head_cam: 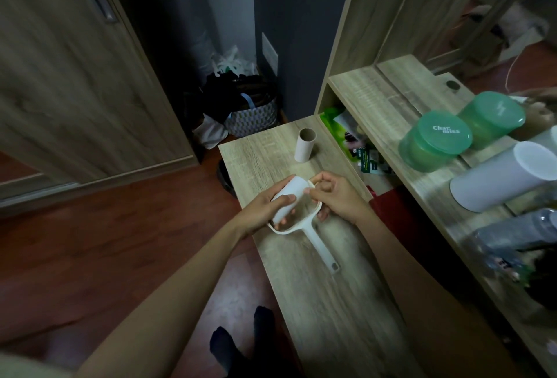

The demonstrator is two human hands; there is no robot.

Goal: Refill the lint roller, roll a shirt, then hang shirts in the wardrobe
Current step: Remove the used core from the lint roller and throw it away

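A white lint roller refill (291, 195) is tilted in my left hand (265, 212), whose fingers wrap around it. My right hand (334, 195) grips the far end of the white lint roller frame (319, 240), pinching its rim next to the refill's top. The roller's handle lies on the wooden table (331, 302) and points toward me. An empty cardboard tube (305, 145) stands upright farther back on the table. No shirt is visible.
A wardrobe door (75, 91) with a metal handle stands at left. A bag and basket (250, 112) sit on the floor by the wall. Green lidded tubs (437, 139) and a white cylinder (500, 178) rest on the shelf at right.
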